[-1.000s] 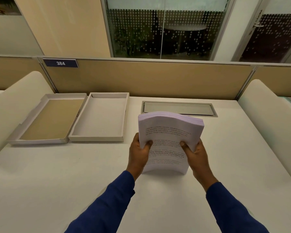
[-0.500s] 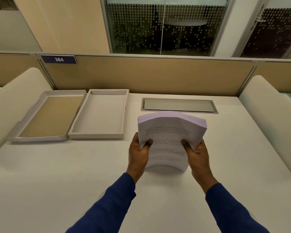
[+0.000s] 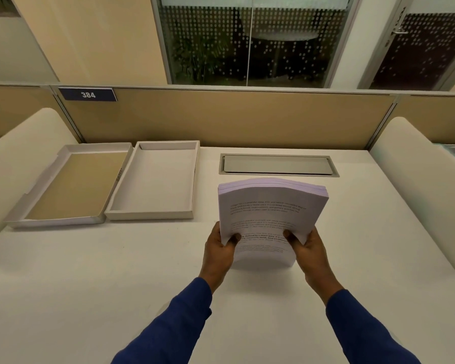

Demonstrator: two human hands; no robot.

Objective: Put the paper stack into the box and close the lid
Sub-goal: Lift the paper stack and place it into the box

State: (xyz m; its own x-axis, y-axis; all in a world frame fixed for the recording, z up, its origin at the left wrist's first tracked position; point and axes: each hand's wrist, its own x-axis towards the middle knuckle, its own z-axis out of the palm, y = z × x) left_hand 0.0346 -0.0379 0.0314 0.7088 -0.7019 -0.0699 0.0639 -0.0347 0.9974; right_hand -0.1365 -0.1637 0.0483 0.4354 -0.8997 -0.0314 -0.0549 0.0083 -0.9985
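With my left hand [image 3: 219, 250] and right hand [image 3: 310, 251] clamped on the bowed, thick white printed paper stack [image 3: 269, 216] above the desk's middle, sheets could fan loose before reaching the open shallow grey cardboard box [image 3: 153, 214] at the far-left edge.

The thick stack of white printed paper [image 3: 271, 206] I hold is matt and limp, bowing between my left hand [image 3: 219, 249] and right hand [image 3: 309, 249], and my sleeves are dark blue cloth. The shallow off-white cardboard box [image 3: 153, 214] and its lid with a bare brown board inside [image 3: 74, 185] look dull and smooth on the smooth, matt white desk [image 3: 90, 285]. A brushed grey metal cable flap [image 3: 276, 164] gives a soft sheen, and the tan partition panel [image 3: 221, 119] looks like matt woven cloth.
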